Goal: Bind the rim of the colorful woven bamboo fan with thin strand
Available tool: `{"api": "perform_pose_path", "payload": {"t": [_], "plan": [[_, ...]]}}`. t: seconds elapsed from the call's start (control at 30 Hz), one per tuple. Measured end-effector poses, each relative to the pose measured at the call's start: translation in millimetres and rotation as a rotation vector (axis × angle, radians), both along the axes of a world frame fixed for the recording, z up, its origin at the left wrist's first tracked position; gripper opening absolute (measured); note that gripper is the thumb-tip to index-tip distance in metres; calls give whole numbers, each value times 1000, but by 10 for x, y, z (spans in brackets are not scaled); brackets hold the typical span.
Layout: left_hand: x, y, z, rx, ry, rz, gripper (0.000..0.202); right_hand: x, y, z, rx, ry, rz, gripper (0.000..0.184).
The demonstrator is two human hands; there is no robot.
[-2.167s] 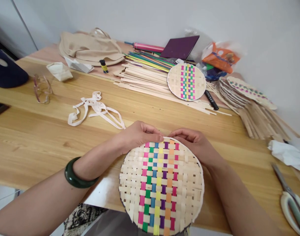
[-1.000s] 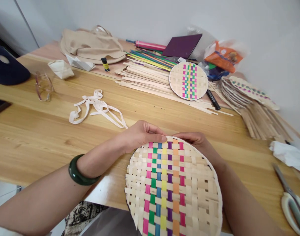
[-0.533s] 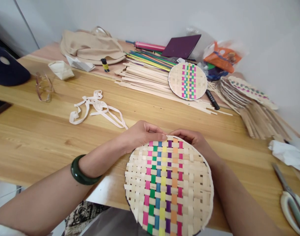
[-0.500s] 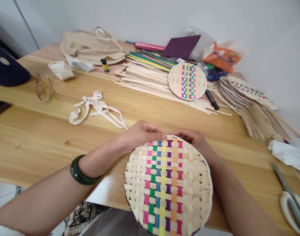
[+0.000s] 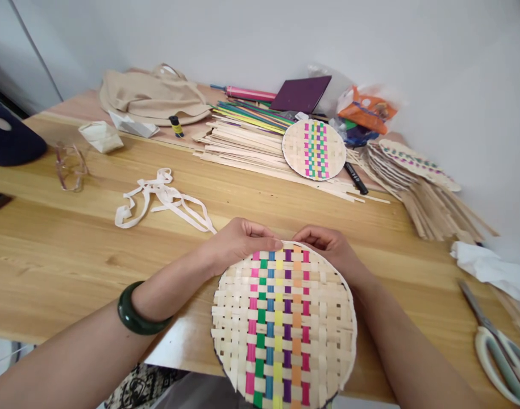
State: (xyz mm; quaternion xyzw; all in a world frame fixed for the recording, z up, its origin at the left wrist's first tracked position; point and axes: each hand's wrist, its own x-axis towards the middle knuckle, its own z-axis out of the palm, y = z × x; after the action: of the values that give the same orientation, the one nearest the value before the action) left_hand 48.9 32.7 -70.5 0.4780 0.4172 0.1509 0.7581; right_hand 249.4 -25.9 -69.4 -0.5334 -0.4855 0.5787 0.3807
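Left hand [image 5: 238, 247] pinching: the woven disc [image 5: 285, 324] is held by its upper edge, just below both hands; right hand [image 5: 330, 250] curled alongside, its grip hidden. White edging [image 5: 354, 329] is apparently being fitted; careful alignment is called for next.

Left hand [image 5: 238, 244] grips woven disc [image 5: 281, 324] at far rim; right hand [image 5: 330, 250] beside it. White ribbon [image 5: 169, 195] left of hands; scissors [image 5: 493, 329] to their right.
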Motion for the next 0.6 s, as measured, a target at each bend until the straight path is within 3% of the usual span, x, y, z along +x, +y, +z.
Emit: {"api": "perform_pose_path", "payload": {"t": [0.2,0.33,0.43,0.6], "plan": [[20,-12,2,-19,-31,-8,18,99,48,-10,169,-89,119,13],[9,5,20,22,40,48,21,175,60,42,558,-380,47,12],[16,-3,25,58,62,62,20,85,26,103,833,-654,38,12],[37,-43,-6,123,12,10,22,-112,-14,126,1078,-939,115,9]]}}
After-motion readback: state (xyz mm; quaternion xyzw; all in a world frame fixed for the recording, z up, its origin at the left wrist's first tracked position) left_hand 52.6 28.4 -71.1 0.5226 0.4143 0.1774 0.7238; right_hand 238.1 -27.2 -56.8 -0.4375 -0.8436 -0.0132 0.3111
